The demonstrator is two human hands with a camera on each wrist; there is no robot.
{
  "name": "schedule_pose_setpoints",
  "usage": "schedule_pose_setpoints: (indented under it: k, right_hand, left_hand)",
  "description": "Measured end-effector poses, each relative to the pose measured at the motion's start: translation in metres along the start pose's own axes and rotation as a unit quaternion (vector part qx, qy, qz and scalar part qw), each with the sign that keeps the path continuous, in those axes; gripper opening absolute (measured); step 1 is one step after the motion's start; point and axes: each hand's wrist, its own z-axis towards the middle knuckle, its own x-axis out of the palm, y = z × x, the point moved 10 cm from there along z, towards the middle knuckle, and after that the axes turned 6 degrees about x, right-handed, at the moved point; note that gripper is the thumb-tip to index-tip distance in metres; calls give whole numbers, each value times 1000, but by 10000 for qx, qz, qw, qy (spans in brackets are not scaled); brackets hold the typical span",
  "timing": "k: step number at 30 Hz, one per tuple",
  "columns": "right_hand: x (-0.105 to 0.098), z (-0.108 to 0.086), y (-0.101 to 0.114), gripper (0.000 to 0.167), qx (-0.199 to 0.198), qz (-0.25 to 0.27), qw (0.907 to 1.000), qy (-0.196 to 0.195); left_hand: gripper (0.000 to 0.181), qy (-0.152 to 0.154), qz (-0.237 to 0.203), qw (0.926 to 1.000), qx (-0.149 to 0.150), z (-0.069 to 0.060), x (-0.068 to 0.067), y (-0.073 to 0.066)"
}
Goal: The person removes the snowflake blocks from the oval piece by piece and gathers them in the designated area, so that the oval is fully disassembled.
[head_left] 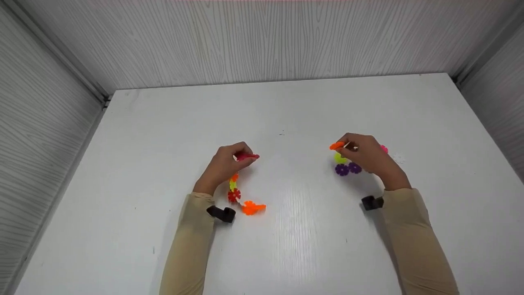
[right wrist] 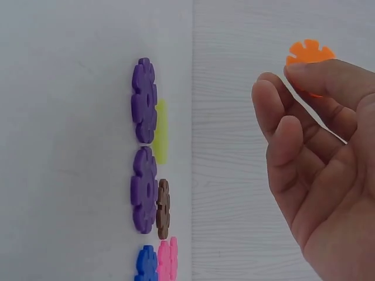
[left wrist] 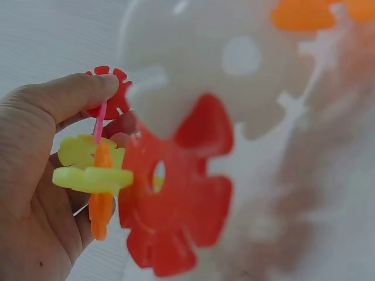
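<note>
My left hand [head_left: 227, 164] pinches a red notched plastic disc [left wrist: 122, 96] between thumb and fingers. That disc ends a chain of interlocked flower-shaped discs, with pink [left wrist: 100, 122], yellow [left wrist: 88, 178], orange [left wrist: 99, 216], red [left wrist: 176, 211] and whitish [left wrist: 187, 52] pieces. The chain curves below the hand to orange discs [head_left: 249, 207] at its other end. My right hand [head_left: 366, 155] holds a single orange disc [right wrist: 310, 51] by thumb and forefinger, the other fingers loosely bent. The two held pieces are apart.
Beneath the right hand, loose discs lie on the white table [head_left: 294, 246]: purple [head_left: 342, 169], yellow-green [head_left: 339, 159], brown [right wrist: 164, 208], blue [right wrist: 146, 266] and pink [head_left: 384, 149]. A wood-grain panel [head_left: 262, 41] stands behind the table.
</note>
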Motion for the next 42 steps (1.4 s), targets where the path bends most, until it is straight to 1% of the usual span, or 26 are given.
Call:
schedule_pose_setpoints:
  k: [9, 17, 21, 24, 31, 35, 38, 42]
  right_hand:
    - [-7, 0, -3, 19, 182, -38, 9998, -120]
    - [-6, 1, -4, 24, 135, 334, 9992, -160]
    - [-4, 2, -8, 27, 278, 416, 9987, -115]
    - [-3, 3, -10, 28, 375, 451, 9982, -124]
    - [-6, 2, -10, 27, 349, 576, 9971, -361]
    - [-9, 4, -14, 32, 508, 572, 9960, -462]
    - [-10, 5, -19, 35, 669, 574, 9948, -520]
    - [-8, 8, -27, 36, 897, 795, 9913, -544]
  left_hand:
    - [8, 100, 22, 9999, 18, 2, 4, -1]
    - [8, 196, 108, 9997, -11, 3, 10, 2]
    - [9, 266, 222, 9994, 14, 3, 12, 2]
    - [9, 272, 205, 9994, 39, 3, 12, 1]
    - [11, 350, 192, 9992, -62, 0, 15, 3]
    - [12, 361, 246, 9990, -81, 1, 17, 4]
    - [13, 459, 255, 9986, -78, 1, 20, 4]
    - [12, 598, 206, 9980, -73, 1, 24, 3]
